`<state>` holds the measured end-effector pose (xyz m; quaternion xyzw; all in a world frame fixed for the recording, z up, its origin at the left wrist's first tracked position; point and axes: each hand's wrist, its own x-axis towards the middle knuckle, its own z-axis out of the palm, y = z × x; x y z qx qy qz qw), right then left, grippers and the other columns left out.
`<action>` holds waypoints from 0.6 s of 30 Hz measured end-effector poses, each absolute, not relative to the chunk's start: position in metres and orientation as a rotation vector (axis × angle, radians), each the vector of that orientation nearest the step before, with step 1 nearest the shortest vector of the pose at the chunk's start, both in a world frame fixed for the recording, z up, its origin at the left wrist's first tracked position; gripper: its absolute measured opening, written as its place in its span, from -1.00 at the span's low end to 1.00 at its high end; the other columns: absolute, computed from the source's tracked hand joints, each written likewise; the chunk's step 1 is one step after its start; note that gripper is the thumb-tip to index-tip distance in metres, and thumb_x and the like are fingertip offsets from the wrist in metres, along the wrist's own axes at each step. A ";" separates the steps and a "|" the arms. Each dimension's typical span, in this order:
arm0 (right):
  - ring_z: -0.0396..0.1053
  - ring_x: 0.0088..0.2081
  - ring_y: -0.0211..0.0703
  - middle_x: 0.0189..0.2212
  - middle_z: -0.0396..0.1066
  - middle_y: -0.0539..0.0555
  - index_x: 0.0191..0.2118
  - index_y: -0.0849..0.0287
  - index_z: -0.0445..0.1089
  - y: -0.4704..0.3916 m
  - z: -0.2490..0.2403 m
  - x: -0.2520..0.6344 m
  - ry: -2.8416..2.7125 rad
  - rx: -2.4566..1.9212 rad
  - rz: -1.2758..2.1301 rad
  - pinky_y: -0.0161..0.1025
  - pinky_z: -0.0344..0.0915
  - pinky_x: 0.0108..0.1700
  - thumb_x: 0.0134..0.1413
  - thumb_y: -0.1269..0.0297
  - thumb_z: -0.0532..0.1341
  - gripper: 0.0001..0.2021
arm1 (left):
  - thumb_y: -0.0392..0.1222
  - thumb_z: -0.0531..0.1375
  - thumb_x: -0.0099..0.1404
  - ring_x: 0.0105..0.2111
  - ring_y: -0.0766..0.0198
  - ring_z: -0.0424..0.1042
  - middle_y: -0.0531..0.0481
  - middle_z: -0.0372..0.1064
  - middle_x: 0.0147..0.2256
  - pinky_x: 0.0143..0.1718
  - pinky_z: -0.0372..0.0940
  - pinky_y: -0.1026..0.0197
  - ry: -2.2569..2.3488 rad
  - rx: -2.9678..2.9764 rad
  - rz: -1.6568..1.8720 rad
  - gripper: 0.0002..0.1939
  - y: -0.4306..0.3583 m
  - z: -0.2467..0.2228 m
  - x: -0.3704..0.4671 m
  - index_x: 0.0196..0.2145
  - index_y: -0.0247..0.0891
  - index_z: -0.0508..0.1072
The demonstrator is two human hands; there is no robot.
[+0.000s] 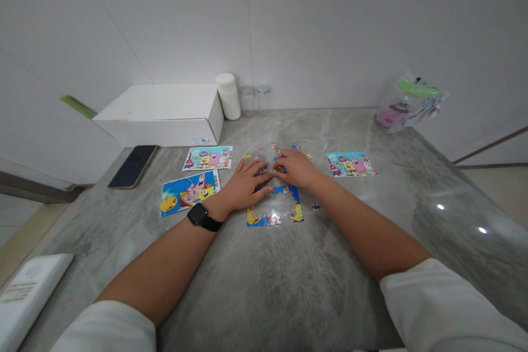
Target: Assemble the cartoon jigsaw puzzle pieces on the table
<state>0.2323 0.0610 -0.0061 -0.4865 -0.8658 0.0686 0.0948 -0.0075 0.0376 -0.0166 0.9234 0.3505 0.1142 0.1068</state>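
A partly joined jigsaw puzzle (260, 221) lies on the counter, its blue and yellow edge pieces forming an incomplete frame around bare stone. My left hand (246, 184), with a black watch at the wrist, rests palm down at the frame's upper left, fingers stretched out and apart over some pieces. Just right of it, my right hand (297, 168) is bent at the fingers, its tips pressed together on a small puzzle piece that they mostly hide. Loose pieces are scattered behind both hands, and one stray puzzle piece (315, 207) lies right of the frame.
Two picture cards (207, 158) (190, 192) lie at left, another card (352, 164) at right. A phone (133, 166), white box (160, 115), white bottle (228, 97) and two glass jars (263, 101) stand or lie farther back. A bagged, green-lidded container (398, 113) stands back right.
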 end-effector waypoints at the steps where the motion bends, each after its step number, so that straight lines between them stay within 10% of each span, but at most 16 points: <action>1: 0.44 0.04 0.05 -0.04 0.51 0.19 -0.08 0.10 0.65 0.061 -0.007 0.231 -2.548 -1.457 0.221 -0.09 0.28 0.14 0.26 0.22 0.38 -0.83 | 0.17 0.10 0.54 0.48 -0.19 0.06 -0.18 0.23 0.41 0.48 -0.19 -0.49 1.031 2.720 0.336 -0.48 0.037 -0.016 -0.007 0.31 -0.05 0.48; 18: 0.49 -0.04 0.02 -0.13 0.59 0.14 -0.13 0.14 0.58 0.062 -0.011 0.225 -2.416 -1.554 0.290 -0.13 0.32 0.05 0.15 0.31 0.38 -0.84 | 0.07 0.08 0.57 0.42 -0.06 0.20 -0.09 0.34 0.35 0.50 -0.17 -0.40 0.978 2.737 0.492 -0.61 0.039 -0.014 -0.009 0.05 -0.03 0.66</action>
